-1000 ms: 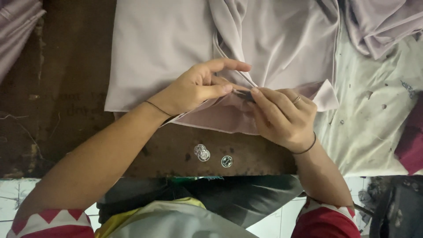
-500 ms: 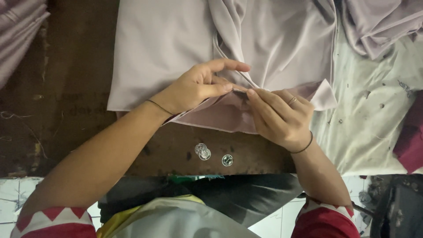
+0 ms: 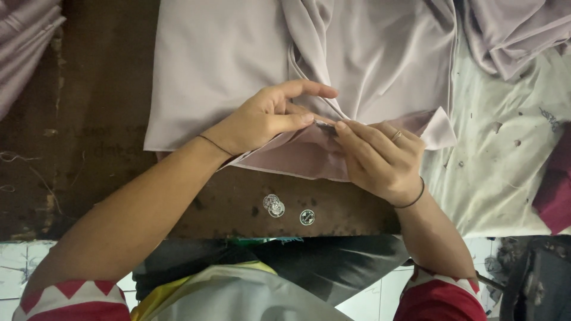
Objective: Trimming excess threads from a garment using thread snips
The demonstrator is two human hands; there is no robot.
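Left hand (image 3: 267, 119) and right hand (image 3: 380, 157) pinch a folded edge of the pale lilac cloth (image 3: 238, 53), fingertips meeting at the frame's centre. The cloth spreads toward 12 o'clock over the dark wooden table (image 3: 89, 148); three small round metal pieces (image 3: 279, 208) lie at 6 o'clock.

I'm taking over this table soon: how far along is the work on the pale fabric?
Done: one corner of the pale fabric lies folded back. In hand: the left hand and right hand pinch its edge together. Left: most of the cloth lies spread and bunched; the small round pieces sit untouched on the table.
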